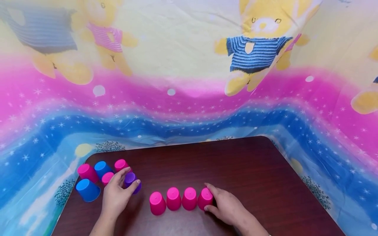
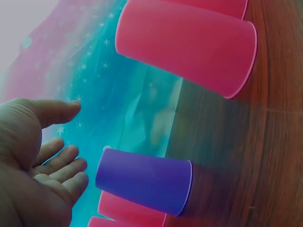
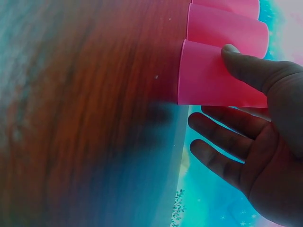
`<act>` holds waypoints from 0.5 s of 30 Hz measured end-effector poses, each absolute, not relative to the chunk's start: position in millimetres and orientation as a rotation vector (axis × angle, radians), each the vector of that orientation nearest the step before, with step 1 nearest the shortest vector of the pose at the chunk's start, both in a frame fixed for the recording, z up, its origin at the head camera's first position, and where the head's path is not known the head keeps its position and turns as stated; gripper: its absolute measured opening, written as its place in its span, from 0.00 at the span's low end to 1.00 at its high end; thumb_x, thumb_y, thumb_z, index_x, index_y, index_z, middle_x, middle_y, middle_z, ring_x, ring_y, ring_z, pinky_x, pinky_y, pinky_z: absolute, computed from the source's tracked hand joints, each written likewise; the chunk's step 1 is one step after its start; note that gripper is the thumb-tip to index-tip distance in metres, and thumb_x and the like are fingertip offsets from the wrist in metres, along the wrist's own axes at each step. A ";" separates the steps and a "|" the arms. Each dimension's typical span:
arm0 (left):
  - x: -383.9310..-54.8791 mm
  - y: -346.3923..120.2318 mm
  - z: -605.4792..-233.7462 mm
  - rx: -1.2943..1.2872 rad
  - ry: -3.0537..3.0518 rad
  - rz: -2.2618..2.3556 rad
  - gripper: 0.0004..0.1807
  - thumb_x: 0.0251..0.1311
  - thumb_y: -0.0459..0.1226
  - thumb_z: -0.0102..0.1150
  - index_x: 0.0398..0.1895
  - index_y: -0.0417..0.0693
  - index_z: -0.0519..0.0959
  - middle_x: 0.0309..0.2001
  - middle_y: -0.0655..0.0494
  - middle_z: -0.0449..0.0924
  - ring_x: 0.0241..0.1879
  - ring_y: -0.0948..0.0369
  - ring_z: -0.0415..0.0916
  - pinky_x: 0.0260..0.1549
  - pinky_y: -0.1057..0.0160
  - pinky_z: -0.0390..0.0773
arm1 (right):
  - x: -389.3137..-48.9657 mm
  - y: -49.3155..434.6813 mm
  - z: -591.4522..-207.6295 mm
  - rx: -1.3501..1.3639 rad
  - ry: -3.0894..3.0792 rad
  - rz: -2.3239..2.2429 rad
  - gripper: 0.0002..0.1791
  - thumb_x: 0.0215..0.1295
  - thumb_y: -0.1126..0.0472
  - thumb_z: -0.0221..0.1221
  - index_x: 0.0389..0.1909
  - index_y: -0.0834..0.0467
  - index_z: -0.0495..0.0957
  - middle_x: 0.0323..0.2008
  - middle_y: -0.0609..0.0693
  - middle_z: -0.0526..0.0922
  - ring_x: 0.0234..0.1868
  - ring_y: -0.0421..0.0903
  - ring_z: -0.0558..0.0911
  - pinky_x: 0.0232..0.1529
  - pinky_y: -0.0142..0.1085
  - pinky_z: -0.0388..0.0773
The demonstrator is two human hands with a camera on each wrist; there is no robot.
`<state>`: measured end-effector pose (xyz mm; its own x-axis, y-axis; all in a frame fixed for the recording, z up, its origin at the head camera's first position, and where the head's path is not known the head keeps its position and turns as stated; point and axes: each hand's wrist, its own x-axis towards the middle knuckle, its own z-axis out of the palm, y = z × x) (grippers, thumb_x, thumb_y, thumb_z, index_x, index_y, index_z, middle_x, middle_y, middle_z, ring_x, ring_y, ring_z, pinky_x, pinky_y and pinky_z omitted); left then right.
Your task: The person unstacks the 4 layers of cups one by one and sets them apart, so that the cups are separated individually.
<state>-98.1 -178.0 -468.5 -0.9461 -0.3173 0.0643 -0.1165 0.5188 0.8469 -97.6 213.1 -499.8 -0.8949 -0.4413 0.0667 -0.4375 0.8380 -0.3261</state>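
Note:
Several upside-down pink cups stand in a row at the near middle of the table. At the row's right end, my right hand (image 1: pixel 227 205) holds the last pink cup (image 1: pixel 205 199) between thumb and fingers; the right wrist view shows the thumb lying on the wall of this pink cup (image 3: pixel 208 75). My left hand (image 1: pixel 116 195) hovers by a purple cup (image 1: pixel 130 179), thumb and fingers spread. In the left wrist view the purple cup (image 2: pixel 144 179) stands apart from the fingers, and nothing is in that hand.
Left of and behind my left hand are upside-down cups: a near blue cup (image 1: pixel 87 190), a far blue cup (image 1: pixel 102 168) and several pink ones, one partly hidden by the hand. The dark wooden table (image 1: pixel 251 170) meets a printed cloth (image 1: pixel 177 114) at its back and sides.

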 end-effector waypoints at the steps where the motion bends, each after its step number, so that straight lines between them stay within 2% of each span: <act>1: -97.2 -176.8 -468.2 0.349 -2.545 -1.403 0.41 0.49 0.52 0.72 0.68 0.56 0.67 0.64 0.49 0.71 0.64 0.43 0.67 0.55 0.47 0.72 | -97.4 213.1 -499.7 -0.716 3.002 -0.527 0.44 0.56 0.41 0.66 0.71 0.49 0.61 0.59 0.49 0.77 0.56 0.46 0.79 0.53 0.45 0.77; 15: -91.2 -163.6 -480.3 0.116 -2.495 -1.505 0.35 0.48 0.57 0.69 0.60 0.60 0.74 0.59 0.56 0.75 0.61 0.48 0.72 0.55 0.54 0.71 | -97.4 213.5 -500.7 -0.724 3.011 -0.529 0.44 0.56 0.41 0.66 0.71 0.49 0.61 0.58 0.49 0.78 0.55 0.46 0.79 0.53 0.45 0.78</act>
